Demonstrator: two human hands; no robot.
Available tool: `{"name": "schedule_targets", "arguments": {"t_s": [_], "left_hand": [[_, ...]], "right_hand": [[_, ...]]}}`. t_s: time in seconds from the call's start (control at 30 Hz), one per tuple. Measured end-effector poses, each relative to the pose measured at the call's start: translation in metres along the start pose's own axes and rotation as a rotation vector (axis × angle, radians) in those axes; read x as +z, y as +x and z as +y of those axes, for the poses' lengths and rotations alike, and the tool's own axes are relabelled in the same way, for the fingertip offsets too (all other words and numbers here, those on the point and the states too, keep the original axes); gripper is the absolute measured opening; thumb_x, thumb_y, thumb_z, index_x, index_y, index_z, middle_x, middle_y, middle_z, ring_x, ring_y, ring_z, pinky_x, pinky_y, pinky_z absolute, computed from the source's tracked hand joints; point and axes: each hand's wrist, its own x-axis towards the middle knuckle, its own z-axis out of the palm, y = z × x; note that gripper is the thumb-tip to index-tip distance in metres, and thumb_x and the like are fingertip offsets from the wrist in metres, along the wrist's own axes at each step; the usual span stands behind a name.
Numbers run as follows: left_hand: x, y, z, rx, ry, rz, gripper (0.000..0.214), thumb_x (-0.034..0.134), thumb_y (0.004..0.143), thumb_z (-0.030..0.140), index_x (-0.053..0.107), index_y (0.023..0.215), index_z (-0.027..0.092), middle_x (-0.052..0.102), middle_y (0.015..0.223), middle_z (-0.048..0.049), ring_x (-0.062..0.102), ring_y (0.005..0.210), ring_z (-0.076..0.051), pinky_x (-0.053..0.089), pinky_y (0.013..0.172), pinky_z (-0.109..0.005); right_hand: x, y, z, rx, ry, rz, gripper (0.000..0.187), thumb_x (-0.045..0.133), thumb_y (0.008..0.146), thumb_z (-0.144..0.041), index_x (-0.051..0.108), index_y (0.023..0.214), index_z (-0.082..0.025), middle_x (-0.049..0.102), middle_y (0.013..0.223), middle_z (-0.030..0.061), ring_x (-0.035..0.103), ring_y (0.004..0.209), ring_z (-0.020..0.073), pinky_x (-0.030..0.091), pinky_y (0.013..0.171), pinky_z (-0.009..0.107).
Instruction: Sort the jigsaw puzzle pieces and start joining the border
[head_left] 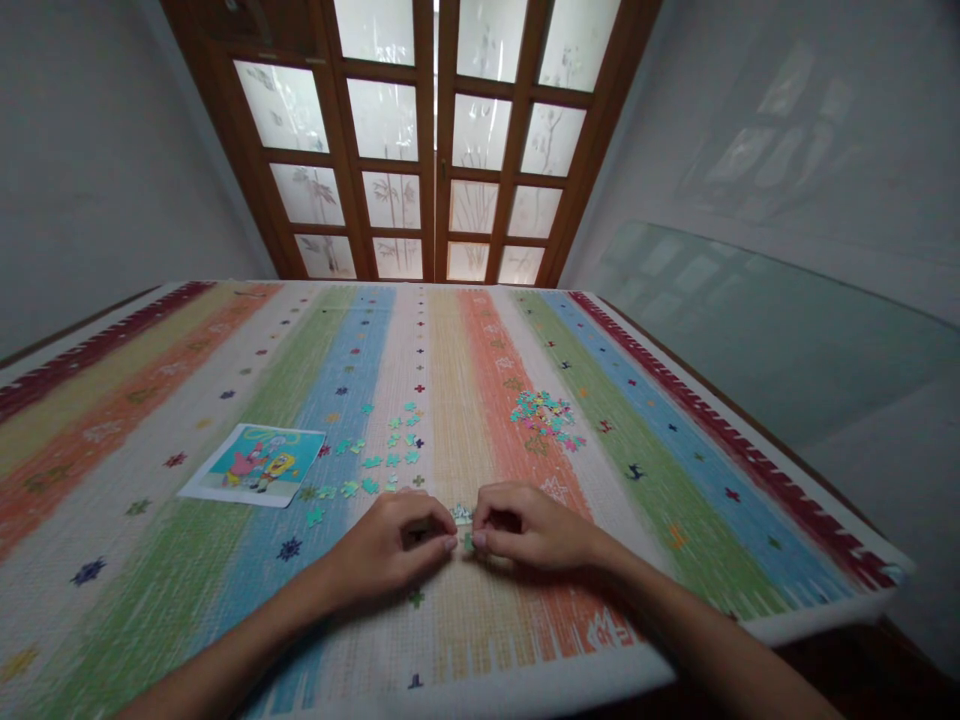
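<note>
My left hand (409, 535) and my right hand (526, 525) meet almost fingertip to fingertip over the yellow stripe of the tablecloth. Thumb and forefinger of my right hand pinch a small teal puzzle piece (468, 541). The fingers of my left hand are also pinched together, beside a small pale cluster of puzzle pieces (460, 514) between the hands. What they hold is hidden. Left of the hands, several loose teal puzzle pieces (371, 462) lie spread out. A picture card (259, 463) with cartoon figures lies farther left, flat on the cloth.
A heap of mixed puzzle pieces (541, 412) sits beyond my right hand on the orange stripe. The striped tablecloth (450, 400) covers the table, whose near edge runs below my forearms. A wooden door (435, 150) with glass panes stands behind, between pale walls.
</note>
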Motion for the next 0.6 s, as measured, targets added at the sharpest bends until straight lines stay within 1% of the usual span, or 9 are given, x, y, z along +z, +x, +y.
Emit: {"name": "schedule_targets", "arguments": {"t_s": [0.07,0.13,0.23,0.33,0.47,0.6], "left_hand": [[-0.003,-0.001,-0.003,0.088,0.187,0.056,0.014,0.059,0.096,0.033,0.069,0.091,0.023,0.069,0.084,-0.0041,0.06,0.081,-0.02,0.046,0.078,-0.04],[-0.007,-0.001,-0.006,0.145,0.339,0.085,0.011,0.058,0.097,0.03,0.066,0.096,0.023,0.068,0.09,-0.0048,0.059,0.088,-0.023,0.043,0.084,-0.043],[-0.013,-0.001,-0.013,0.203,0.482,0.064,0.009,0.057,0.098,0.027,0.064,0.1,0.023,0.067,0.094,-0.0046,0.057,0.092,-0.024,0.039,0.086,-0.043],[-0.018,-0.001,-0.019,0.244,0.554,0.025,0.009,0.056,0.099,0.027,0.063,0.096,0.022,0.065,0.091,-0.0035,0.056,0.09,-0.024,0.035,0.084,-0.042],[-0.021,-0.001,-0.024,0.255,0.593,-0.007,0.014,0.054,0.101,0.027,0.062,0.091,0.021,0.063,0.089,-0.0031,0.054,0.089,-0.023,0.033,0.084,-0.041],[-0.022,-0.001,-0.025,0.255,0.602,-0.03,0.018,0.053,0.102,0.028,0.062,0.088,0.021,0.063,0.089,-0.0027,0.054,0.088,-0.023,0.032,0.084,-0.041]], "right_hand": [[-0.009,-0.002,0.002,0.039,-0.006,-0.001,0.011,0.064,0.092,-0.026,0.066,0.086,-0.017,0.067,0.079,0.0027,0.058,0.07,0.0142,0.043,0.065,0.026],[-0.021,-0.006,0.007,0.077,0.0,-0.048,0.011,0.058,0.095,-0.023,0.065,0.089,-0.017,0.067,0.075,0.002,0.057,0.067,0.0136,0.042,0.064,0.026],[-0.041,-0.011,0.019,0.128,-0.067,-0.07,0.014,0.057,0.096,-0.025,0.061,0.085,-0.017,0.066,0.075,0.0023,0.056,0.068,0.0138,0.041,0.063,0.026],[-0.053,-0.013,0.03,0.159,-0.142,-0.118,0.014,0.055,0.096,-0.025,0.061,0.086,-0.017,0.066,0.08,0.0039,0.057,0.072,0.015,0.042,0.067,0.027],[-0.055,-0.014,0.036,0.195,-0.174,-0.188,0.014,0.054,0.097,-0.026,0.062,0.088,-0.017,0.067,0.084,0.0054,0.058,0.076,0.016,0.042,0.069,0.028],[-0.051,-0.013,0.034,0.206,-0.169,-0.201,0.014,0.054,0.096,-0.026,0.061,0.086,-0.018,0.064,0.08,0.0036,0.056,0.072,0.0152,0.041,0.066,0.027]]}}
